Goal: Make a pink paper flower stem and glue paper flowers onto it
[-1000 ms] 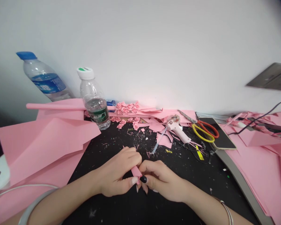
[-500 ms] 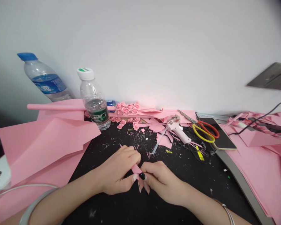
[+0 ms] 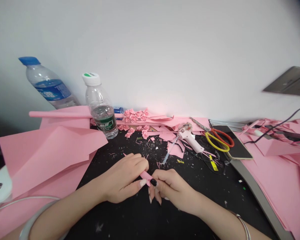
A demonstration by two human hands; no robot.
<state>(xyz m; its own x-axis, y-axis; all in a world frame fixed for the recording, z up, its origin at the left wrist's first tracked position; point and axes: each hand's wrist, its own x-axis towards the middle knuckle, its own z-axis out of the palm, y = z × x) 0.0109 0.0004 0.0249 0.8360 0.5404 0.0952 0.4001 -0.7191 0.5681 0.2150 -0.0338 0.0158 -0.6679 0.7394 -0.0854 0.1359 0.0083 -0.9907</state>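
A small folded pink paper piece is held between both hands over the black tabletop. My left hand wraps round it from the left, thumb along its lower side, and a thin pink tip sticks out beyond the knuckles. From the right, my right hand pinches the other end with its black-nailed thumb. The remaining right fingers curl below the paper. Most of the piece is hidden by the fingers.
Pink paper sheets lie left, and more lie right. Behind stand a green-label bottle and a blue-capped bottle. Folded pink roses, a glue gun, scissors and a phone lie near the wall.
The paper piece has shifted slightly to the right and up between the hands. My left thumb has moved up a little, and my right fingers have shifted slightly around the end.
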